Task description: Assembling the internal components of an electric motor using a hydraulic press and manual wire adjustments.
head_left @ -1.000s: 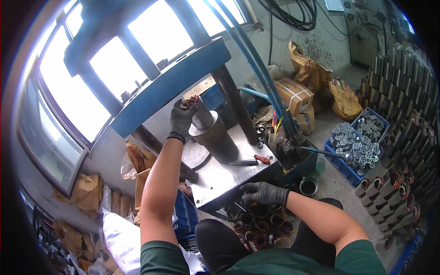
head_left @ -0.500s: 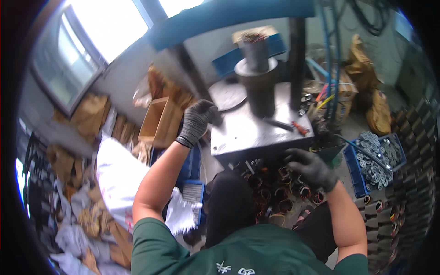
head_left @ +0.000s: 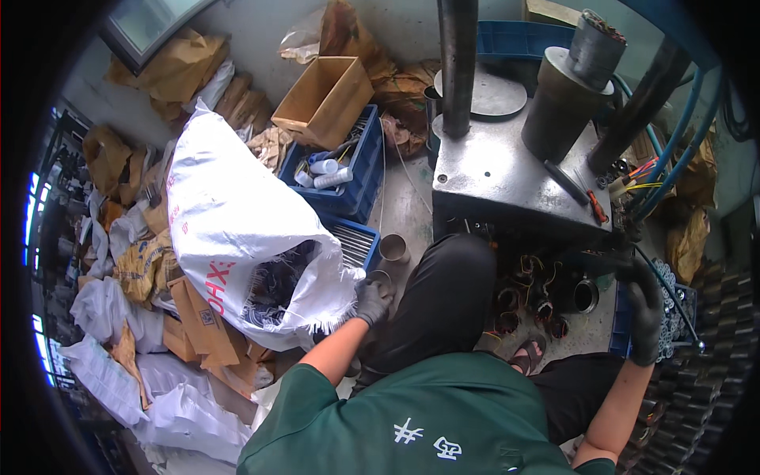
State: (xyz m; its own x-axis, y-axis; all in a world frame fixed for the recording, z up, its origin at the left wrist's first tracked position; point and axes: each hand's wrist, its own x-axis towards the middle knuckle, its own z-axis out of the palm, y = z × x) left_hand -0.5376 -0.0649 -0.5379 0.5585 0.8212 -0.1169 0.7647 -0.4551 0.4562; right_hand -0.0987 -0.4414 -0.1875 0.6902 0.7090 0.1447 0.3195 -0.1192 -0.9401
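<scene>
My left hand [head_left: 372, 304], in a grey glove, is closed around the lower part of a short metal sleeve [head_left: 381, 278] beside my knee. Just beyond it stands another metal sleeve [head_left: 393, 248] on the floor. Close by on the left, a white woven sack [head_left: 237, 198] gapes open with dark pieces inside. My right hand [head_left: 645, 317], gloved in dark grey, is raised with its fingers stretched out. It is nearest to a thin metal lever [head_left: 671, 294], and seems to hold nothing. Between the hands is a press with a steel table [head_left: 495, 162] bearing a thick metal cylinder [head_left: 558, 111].
A wooden box [head_left: 324, 99] rests on a blue crate [head_left: 356, 190]. Wound motor parts [head_left: 542, 307] lie on the floor under the press. A dark bar [head_left: 566, 184] and a red-handled tool [head_left: 597, 207] are on the table. Silver plates [head_left: 673, 317] fill a bin at right.
My left hand has moved from the press table's left edge down to the floor beside the sack. My right hand has shifted rightward, nearer the lever. The view has swung left.
</scene>
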